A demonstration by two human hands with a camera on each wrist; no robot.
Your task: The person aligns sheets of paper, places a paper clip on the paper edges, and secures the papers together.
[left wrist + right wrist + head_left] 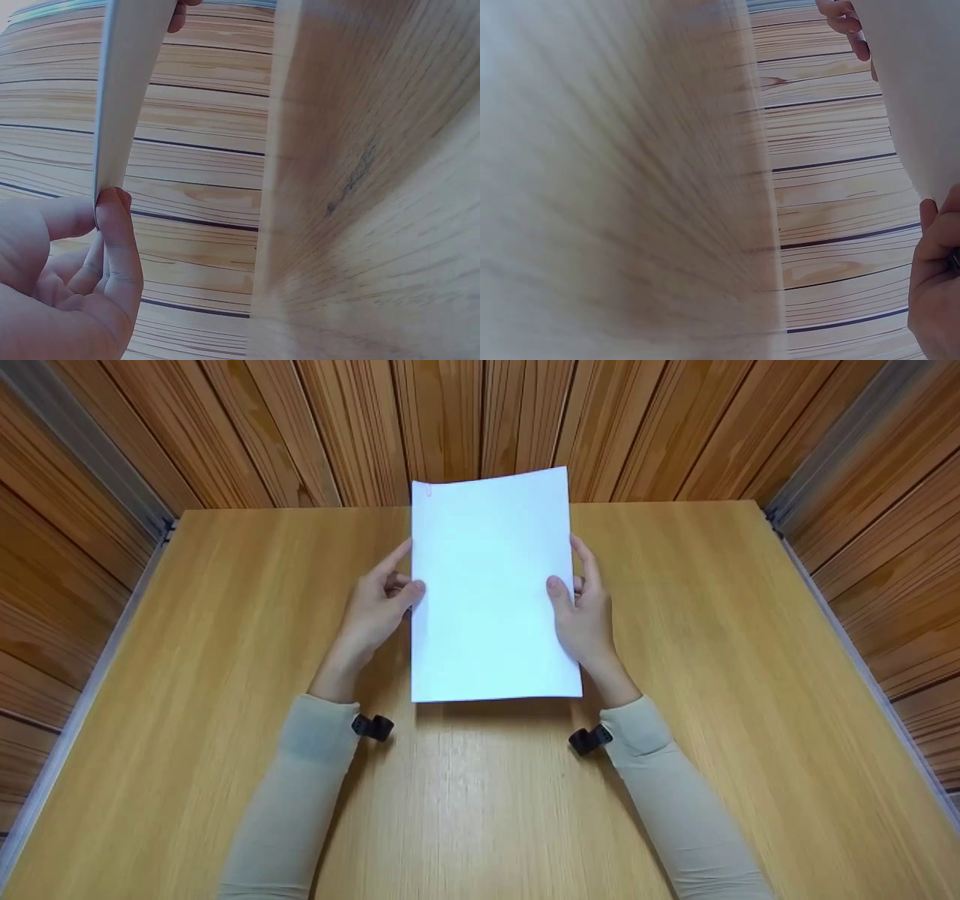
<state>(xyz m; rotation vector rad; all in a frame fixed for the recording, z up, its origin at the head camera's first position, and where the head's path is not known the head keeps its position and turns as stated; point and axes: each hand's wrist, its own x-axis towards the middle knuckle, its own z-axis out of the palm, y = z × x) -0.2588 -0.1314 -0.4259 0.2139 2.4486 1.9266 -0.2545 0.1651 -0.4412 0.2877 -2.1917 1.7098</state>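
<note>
White paper (pixel 491 592), blank on the side facing up, is held above the wooden table in the head view. A small reddish paper clip (pixel 429 490) shows at its top left corner. My left hand (pixel 375 611) pinches the left edge, thumb on the front and fingers behind. On the opposite edge, my right hand (pixel 585 619) grips with its thumb lying on the front face. The left wrist view shows the paper (pixel 131 90) nearly edge-on between thumb and fingers. Its underside appears in the right wrist view, where the right hand (pixel 941 277) is partly cut off.
The light wooden table (pixel 225 660) spreads beneath both arms. Wood-plank walls (pixel 442 427) stand behind it and at both sides, with grey metal strips along the corners. Small black cameras (pixel 373 727) are worn at both sleeve cuffs.
</note>
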